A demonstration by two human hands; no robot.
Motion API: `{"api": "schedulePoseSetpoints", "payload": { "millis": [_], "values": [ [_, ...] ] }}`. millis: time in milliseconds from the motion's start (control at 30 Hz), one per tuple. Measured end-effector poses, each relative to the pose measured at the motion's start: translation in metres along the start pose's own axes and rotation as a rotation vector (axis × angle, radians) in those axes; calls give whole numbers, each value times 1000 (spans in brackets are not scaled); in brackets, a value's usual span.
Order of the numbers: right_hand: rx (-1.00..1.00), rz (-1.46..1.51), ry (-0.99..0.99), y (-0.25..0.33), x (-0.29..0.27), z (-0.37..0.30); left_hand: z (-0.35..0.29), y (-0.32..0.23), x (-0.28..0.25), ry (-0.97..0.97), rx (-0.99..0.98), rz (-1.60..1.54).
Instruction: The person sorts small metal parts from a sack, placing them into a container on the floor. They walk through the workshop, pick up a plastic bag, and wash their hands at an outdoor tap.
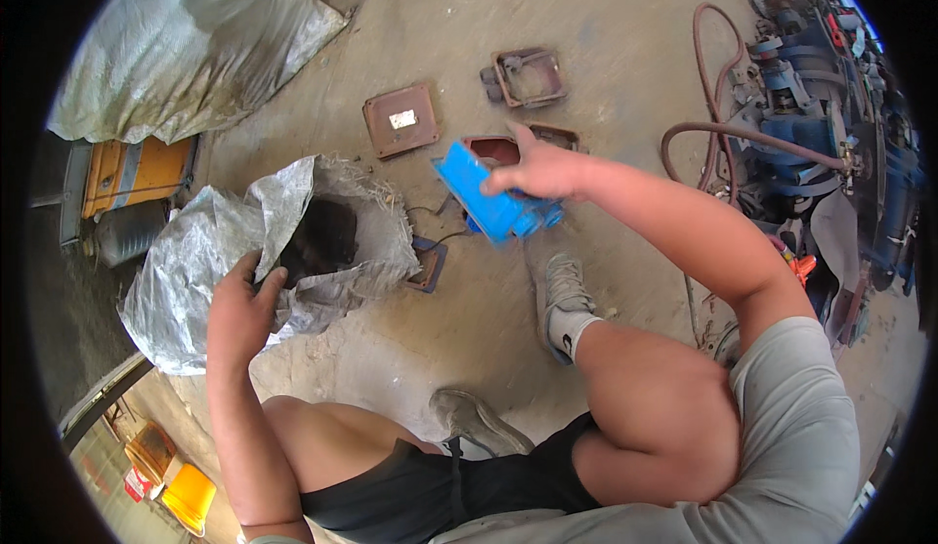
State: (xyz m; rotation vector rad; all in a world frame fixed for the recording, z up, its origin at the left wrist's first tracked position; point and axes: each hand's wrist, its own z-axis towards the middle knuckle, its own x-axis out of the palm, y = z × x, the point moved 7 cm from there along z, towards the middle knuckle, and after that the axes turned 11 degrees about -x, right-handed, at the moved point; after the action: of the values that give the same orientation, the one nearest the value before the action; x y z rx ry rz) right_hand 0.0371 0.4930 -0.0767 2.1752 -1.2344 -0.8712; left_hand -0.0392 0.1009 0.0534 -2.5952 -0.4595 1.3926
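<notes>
The right hand (pixel 542 168) is gripping a blue, boxy metal housing (pixel 493 199) above the middle of the concrete floor (pixel 391 349), the left hand (pixel 244 307) is clutching a silvery woven-plastic sack (pixel 186 271) already holding something dark, and a rusty-brown square cover (pixel 391 135) is apparently remaining outside.

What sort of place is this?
Probably a repair or scrap workshop: machinery parts crowd the right side, a reddish hose loops beside them, and a rusty-looking open box sits on the floor.
</notes>
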Motion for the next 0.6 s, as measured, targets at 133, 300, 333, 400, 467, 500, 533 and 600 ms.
{"api": "schedulePoseSetpoints", "payload": {
  "millis": [133,300,333,400,467,500,533,600],
  "values": [
    [-73,633,178,25,-9,-15,-10,-17,-3,-127,115,139],
    [-11,879,177,52,-10,-47,-59,-55,-19,-519,373,109],
    [-21,950,217,60,-4,-53,-75,-64,-18,-535,453,4],
    [15,1079,244,69,12,-68,-102,-79,-5,-441,520,-149],
    [19,1102,321,78,29,-79,-124,-94,18,-295,575,-227],
    [29,1112,341,81,37,-84,-133,-101,31,-212,591,-334],
    [33,1115,363,82,44,-90,-144,-105,48,-146,540,-454],
    [92,1173,455,87,63,-95,-152,-113,69,-28,509,-630]
  ]
}}
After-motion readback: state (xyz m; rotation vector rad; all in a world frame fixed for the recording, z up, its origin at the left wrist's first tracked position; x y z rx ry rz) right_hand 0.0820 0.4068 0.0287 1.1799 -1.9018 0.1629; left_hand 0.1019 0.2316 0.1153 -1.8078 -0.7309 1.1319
